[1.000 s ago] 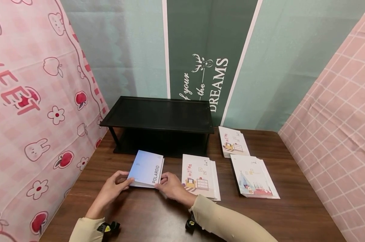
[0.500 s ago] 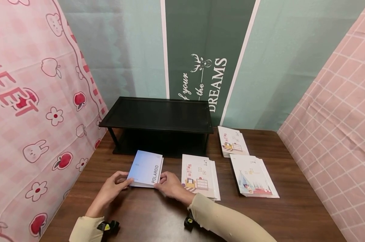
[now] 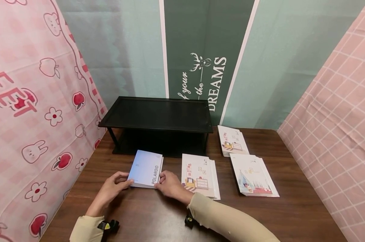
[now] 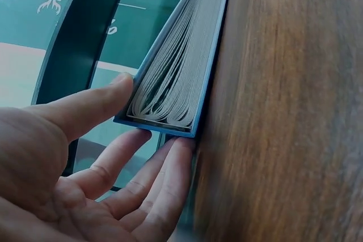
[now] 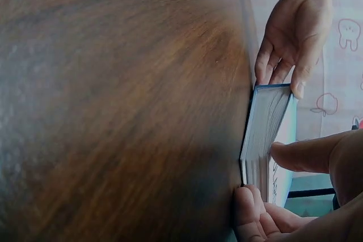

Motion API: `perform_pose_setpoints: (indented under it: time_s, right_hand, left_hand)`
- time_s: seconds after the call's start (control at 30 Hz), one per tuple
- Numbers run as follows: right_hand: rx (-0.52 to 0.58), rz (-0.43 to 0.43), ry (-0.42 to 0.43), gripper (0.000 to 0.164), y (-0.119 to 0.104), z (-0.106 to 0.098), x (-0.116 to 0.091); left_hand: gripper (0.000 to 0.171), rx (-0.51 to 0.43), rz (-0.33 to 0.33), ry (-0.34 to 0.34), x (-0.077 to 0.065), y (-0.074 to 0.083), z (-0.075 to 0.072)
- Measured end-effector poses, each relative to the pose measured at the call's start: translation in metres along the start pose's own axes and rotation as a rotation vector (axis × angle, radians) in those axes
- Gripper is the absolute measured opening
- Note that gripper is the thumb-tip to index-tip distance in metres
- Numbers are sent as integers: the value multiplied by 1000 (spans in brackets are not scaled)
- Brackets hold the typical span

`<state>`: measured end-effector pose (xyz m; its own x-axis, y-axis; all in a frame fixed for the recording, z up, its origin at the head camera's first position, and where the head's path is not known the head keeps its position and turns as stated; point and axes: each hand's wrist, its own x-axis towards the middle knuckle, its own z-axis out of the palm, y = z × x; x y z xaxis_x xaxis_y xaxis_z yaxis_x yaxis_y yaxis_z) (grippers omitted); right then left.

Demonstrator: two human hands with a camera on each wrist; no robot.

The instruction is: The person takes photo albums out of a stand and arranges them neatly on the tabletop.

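A small, thick photo album (image 3: 145, 168) with a pale blue cover lettered POLAROID lies on the brown table, in front of the black rack. At its left, my left hand (image 3: 113, 189) holds the spine corner, thumb at the cover's edge and fingers against the spine. My right hand (image 3: 171, 185) holds the opposite side, its thumb at the near corner and its fingers curled at the side. The stack of page edges (image 4: 176, 66) shows between the covers in the left wrist view. In the right wrist view, the right thumb (image 5: 300, 154) touches the album's upper edge.
Behind the album stands a black two-tier rack (image 3: 158, 114). A white illustrated album (image 3: 197, 174) lies just right of my right hand. Two more white albums, one nearer (image 3: 252, 174) and one farther (image 3: 232, 139), lie to the right. Printed curtains (image 3: 134, 50) surround the table.
Both hands stay at the blue album with scarcely any movement. The near edge of its cover sits slightly lower. The head view has shifted a little.
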<state>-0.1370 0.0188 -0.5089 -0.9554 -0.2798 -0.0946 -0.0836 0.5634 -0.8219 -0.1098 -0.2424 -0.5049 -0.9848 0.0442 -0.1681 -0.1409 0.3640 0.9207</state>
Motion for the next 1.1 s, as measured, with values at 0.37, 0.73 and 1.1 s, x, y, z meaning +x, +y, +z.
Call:
perform_pose_setpoints:
  time_s: [0.37,0.73,1.1]
  right_hand:
    - [-63,-76,31,38,5,6,1]
    - [-53,-61,-5,47,-2,-1,-1]
    - [-42,-186,5,54,-6,-43,-5]
  left_hand:
    - [50,29,-37,6,-2,0,-2]
    - [53,183,-2,7,-4,9,-5]
    - [52,355,90,97,4,25,-12]
